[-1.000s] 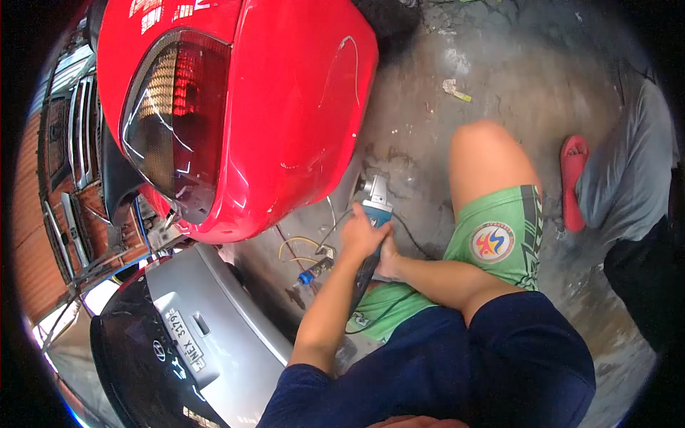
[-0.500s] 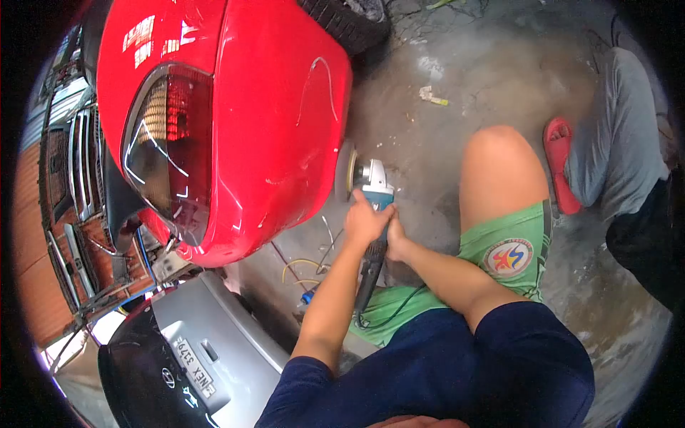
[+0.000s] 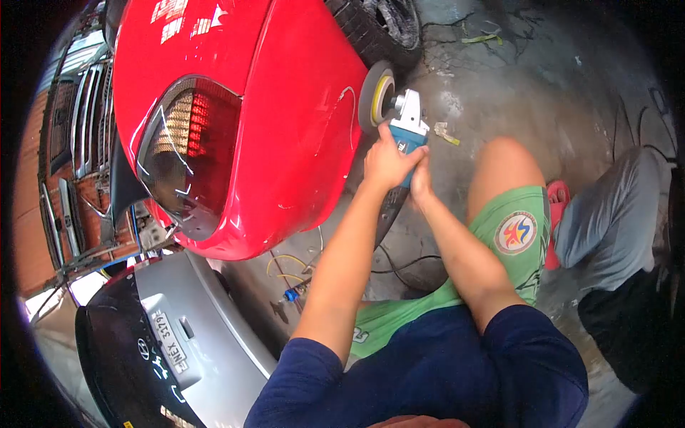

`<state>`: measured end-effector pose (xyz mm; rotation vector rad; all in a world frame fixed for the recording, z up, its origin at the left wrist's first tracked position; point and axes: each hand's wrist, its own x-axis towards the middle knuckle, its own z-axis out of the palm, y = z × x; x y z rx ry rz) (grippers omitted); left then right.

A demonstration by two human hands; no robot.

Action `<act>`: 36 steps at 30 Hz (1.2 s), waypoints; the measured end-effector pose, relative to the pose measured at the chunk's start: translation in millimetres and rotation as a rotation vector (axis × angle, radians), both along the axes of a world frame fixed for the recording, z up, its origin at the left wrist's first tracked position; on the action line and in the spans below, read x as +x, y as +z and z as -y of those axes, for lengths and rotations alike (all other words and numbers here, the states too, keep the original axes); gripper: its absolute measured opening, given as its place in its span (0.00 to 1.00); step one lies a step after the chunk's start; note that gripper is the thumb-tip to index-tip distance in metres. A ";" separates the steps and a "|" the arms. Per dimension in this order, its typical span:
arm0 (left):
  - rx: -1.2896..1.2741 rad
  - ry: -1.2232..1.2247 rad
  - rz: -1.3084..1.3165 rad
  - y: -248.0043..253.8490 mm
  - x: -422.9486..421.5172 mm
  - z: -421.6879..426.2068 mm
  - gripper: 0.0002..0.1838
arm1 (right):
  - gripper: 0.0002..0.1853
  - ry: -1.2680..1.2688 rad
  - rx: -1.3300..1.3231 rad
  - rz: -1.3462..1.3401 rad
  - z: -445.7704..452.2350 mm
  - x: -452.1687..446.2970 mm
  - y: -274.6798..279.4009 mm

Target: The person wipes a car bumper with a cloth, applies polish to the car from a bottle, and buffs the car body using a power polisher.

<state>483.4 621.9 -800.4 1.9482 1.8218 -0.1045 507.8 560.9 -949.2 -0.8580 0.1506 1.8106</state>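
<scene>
A teal power polisher (image 3: 409, 137) with a white gear head and dark rear body is in both hands. My left hand (image 3: 387, 158) is wrapped around its teal housing, just behind the head. My right hand (image 3: 422, 178) closes on the body from the other side, its fingers partly hidden. The round polishing pad (image 3: 376, 98), dark with a yellow backing, stands edge-on against or very close to the red car's bumper (image 3: 300, 143), near the wheel. A pale curved streak (image 3: 349, 107) marks the paint beside the pad.
A tyre (image 3: 374, 32) is just beyond the pad. A silver car (image 3: 207, 307) stands at lower left. A black cord (image 3: 407, 264) and blue connector (image 3: 291, 294) lie low on the floor. Another person's grey trouser leg (image 3: 606, 221) is at right, with a red slipper (image 3: 556, 196).
Both hands have carried the polisher up along the bumper toward the wheel, its pad now nearer the tyre. The camera view has shifted a little. The grip looks the same.
</scene>
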 end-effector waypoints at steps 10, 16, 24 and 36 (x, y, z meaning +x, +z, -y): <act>0.069 0.295 0.109 26.6 -15.1 52.7 0.55 | 0.45 0.198 0.219 0.682 60.9 -8.3 32.7; -0.028 0.426 0.196 12.1 -50.1 100.3 0.55 | 0.42 0.327 0.227 0.658 126.2 -33.8 5.3; 0.006 0.534 0.296 -10.0 -131.6 192.7 0.56 | 0.34 0.637 0.536 0.673 212.7 -66.7 -2.2; 0.055 0.626 0.520 -22.8 -159.0 239.1 0.54 | 0.39 0.848 0.502 0.670 223.4 -53.9 25.9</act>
